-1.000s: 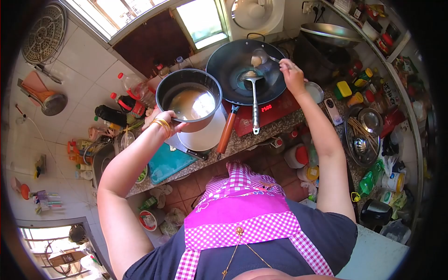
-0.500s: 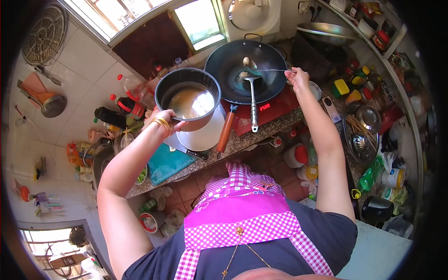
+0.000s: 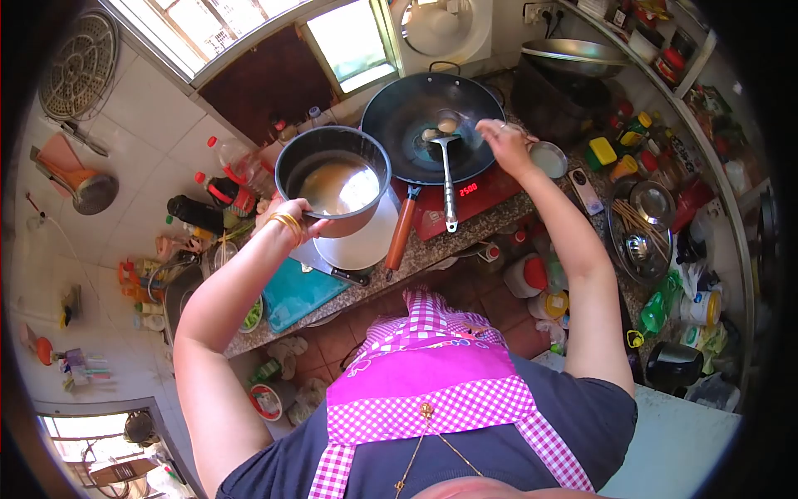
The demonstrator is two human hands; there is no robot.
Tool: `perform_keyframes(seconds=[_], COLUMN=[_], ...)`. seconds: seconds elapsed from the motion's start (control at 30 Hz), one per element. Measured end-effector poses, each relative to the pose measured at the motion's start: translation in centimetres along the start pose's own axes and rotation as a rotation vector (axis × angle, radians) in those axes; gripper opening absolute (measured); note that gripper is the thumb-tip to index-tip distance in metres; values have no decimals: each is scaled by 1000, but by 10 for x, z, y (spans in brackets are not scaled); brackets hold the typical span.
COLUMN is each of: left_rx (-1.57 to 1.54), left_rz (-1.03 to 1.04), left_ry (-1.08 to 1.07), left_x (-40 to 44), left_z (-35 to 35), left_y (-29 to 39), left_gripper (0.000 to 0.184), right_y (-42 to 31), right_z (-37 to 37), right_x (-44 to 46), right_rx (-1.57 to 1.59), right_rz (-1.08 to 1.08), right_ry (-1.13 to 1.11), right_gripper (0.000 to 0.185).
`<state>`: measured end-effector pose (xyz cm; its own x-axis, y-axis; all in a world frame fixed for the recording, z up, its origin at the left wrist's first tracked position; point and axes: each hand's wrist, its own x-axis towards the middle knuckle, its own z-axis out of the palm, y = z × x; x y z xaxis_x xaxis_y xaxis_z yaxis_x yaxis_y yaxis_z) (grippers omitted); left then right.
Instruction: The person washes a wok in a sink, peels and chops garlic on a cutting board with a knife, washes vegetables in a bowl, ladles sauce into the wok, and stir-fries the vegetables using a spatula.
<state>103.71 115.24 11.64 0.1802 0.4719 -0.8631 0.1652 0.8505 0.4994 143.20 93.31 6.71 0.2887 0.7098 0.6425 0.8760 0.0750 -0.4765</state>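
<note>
My left hand [image 3: 291,218] grips the near rim of a dark, deep pot [image 3: 334,218]; cloudy yellowish liquid [image 3: 337,185] lies inside. To its right, a black wok [image 3: 395,137] sits on a red induction cooker [image 3: 486,202] with a lit display. My right hand [image 3: 505,145] is at the wok's right rim, fingers closed on a spoon [image 3: 449,116] whose thin handle is blurred. The spoon's bowl is over the wok, with a small pale lump [image 3: 447,125] at it. A metal spatula [image 3: 447,179] leans in the wok, another pale lump [image 3: 429,134] by its blade.
A small bowl [image 3: 549,160] and a phone [image 3: 585,191] lie right of the wok. The wok's wooden handle [image 3: 402,234] points toward me. A teal cutting board [image 3: 299,293] and a knife [image 3: 351,277] are on the near left counter. Bottles [image 3: 241,162] stand behind the pot.
My right hand has moved left and slightly down toward the wok, and the spoon's bowl with its lump has shifted toward the spatula blade. The left hand and pot stay nearly in place.
</note>
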Motion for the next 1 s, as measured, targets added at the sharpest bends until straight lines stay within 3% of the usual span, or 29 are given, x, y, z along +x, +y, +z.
perform_keyframes(seconds=[0.03,0.13,0.23,0.57,0.7,1.0], left_rx=[5,6,10,12,-2,-12], left_rz=[12,9,14,16,-10,24], left_ry=[0,8,12,-19,-29,-14], left_x=[-1,3,-4,-8,-5,-9], left_z=[0,-2,1,-4,-6,0], left_y=[-1,-1,-2,-3,-2,-3], left_gripper=[35,35,35,33,33,31], right_y=[-2,-21,-23,-42,-32,-20], right_z=[1,-2,5,-2,5,2], right_x=[-3,-12,-21,-22,-18,-9], right_rx=[-132,-234,-304,-248,-166,-152], right_rz=[-218,-403,-431,-421,-252,-248], right_ry=[-46,-238,-284,-14,-63,27], right_gripper=[11,15,17,25,23,18])
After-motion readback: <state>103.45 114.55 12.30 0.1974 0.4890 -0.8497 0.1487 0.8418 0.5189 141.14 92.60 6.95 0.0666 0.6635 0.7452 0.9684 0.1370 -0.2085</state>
